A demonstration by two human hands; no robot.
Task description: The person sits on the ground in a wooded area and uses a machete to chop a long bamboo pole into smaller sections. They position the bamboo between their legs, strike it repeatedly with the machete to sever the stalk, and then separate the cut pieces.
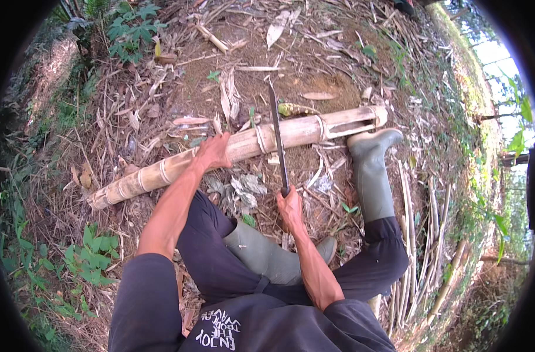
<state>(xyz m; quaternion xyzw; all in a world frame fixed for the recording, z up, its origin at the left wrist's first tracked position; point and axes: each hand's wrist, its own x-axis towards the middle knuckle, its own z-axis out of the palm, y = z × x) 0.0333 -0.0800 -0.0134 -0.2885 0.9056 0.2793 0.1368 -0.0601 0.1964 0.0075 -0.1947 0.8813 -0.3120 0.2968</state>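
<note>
A thick, pale bamboo pole lies on the ground, slanting from lower left to upper right. Near its right end a long opening is cut into the wall, showing the hollow inside. My left hand grips the pole left of its middle, fingers over the top. With my right hand I hold a machete by its dark handle. Its long, narrow blade points away from me and crosses over the pole between two of the joints; whether it touches the bamboo I cannot tell.
My right boot, grey-green rubber, stands against the pole's right end; the other boot is folded close to me. Thin sticks lie to the right. Dry leaves, a crumpled grey leaf clump and green plants surround me.
</note>
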